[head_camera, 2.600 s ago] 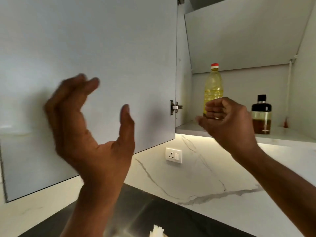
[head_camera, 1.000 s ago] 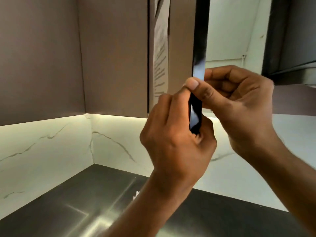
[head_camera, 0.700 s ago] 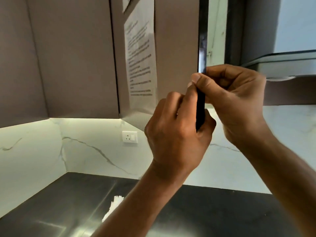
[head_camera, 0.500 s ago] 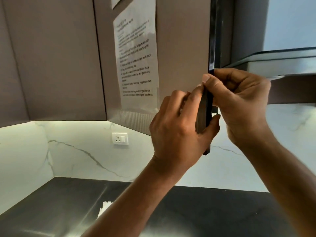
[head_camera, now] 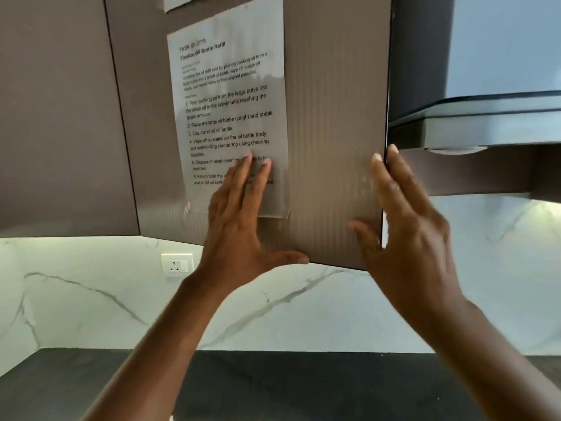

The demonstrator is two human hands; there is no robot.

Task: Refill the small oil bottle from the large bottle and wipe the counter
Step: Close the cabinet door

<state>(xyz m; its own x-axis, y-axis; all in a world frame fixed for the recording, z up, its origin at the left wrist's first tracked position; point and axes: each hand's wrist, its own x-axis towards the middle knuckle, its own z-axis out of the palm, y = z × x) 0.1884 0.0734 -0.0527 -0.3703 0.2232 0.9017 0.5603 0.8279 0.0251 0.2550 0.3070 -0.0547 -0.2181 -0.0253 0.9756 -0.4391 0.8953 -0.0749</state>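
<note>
A brown ribbed cabinet door [head_camera: 331,117] fills the upper middle of the view, nearly flush with the cabinet beside it. My left hand [head_camera: 243,226] lies flat and open against its front, fingers over the lower part of a taped instruction sheet [head_camera: 227,95]. Fingers spread, my right hand [head_camera: 406,226] rests at the door's right edge and holds nothing. Neither oil bottle is in view; the door hides the shelf where they stood.
A range hood [head_camera: 485,123] juts out at the right, level with the door's edge. White marble backsplash [head_camera: 273,308] with a wall socket [head_camera: 177,265] runs below the cabinets. The dark countertop [head_camera: 303,387] spans the bottom.
Both hands gripped the door's edge; the door has swung toward shut and they now press open against its front and edge. The bottles on the shelf have gone out of sight.
</note>
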